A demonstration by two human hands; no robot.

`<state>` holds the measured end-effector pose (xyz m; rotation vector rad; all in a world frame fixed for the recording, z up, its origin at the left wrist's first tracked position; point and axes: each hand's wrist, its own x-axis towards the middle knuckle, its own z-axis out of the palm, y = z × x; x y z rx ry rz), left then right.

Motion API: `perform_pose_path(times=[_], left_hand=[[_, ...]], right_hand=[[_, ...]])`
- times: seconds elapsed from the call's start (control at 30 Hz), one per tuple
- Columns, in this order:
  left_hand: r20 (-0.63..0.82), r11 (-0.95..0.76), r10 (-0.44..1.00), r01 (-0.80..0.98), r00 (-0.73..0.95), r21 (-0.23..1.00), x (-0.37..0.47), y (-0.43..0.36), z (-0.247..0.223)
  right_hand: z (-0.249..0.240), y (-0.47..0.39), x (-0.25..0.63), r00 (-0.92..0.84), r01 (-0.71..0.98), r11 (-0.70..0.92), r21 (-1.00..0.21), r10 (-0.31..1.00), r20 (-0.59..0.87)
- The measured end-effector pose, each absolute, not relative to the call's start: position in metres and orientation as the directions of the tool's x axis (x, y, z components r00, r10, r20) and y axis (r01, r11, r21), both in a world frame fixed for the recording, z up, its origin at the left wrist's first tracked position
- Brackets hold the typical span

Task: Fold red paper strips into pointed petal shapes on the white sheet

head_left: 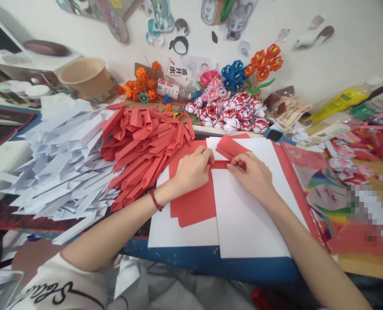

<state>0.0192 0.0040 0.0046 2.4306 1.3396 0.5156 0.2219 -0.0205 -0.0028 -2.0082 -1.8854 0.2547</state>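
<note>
Two-handed, clamping left grip [193, 170] and right grip [253, 174] on red strip [220, 164] from either side; holding it over white paper [251, 215]; probably handling light, crisp, easily creased; best pinching by its ends.

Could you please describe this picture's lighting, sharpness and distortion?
Head view: soft, fairly even light, no hard shadows on the white paper; head view: the red strip between the left hand and right hand reads clearly; head view: toward the right edge the yellow bottle looks stretched, and blocky pixelation hides part of the lower right.
</note>
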Motion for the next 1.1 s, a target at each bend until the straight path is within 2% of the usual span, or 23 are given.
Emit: perform_pose_path(times=[0.13,0.23,0.5,0.7,1.1], left_hand=[[0.169,-0.542,0.833,0.718,0.526,0.436,0.018,0.003,0.004],[0.203,-0.622,0.777,0.679,0.596,0.390,0.018,0.003,0.003],[0.253,-0.708,0.703,0.687,0.664,0.163,0.017,0.002,0.003],[0.253,-0.797,0.574,0.602,0.778,-0.044,0.015,0.002,0.014],[0.222,-0.827,0.533,0.559,0.816,-0.068,-0.006,0.006,0.023]], right_hand=[[-0.002,-0.019,0.223,0.093,0.914,-0.037,-0.404,0.989,0.119],[-0.001,-0.019,0.223,0.105,0.911,-0.049,-0.411,0.988,0.115],[-0.001,-0.020,0.223,0.100,0.914,-0.044,-0.403,0.988,0.120],[-0.002,-0.019,0.225,0.078,0.913,-0.018,-0.407,0.988,0.132],[-0.002,-0.022,0.230,0.066,0.902,-0.007,-0.432,0.990,0.121]])
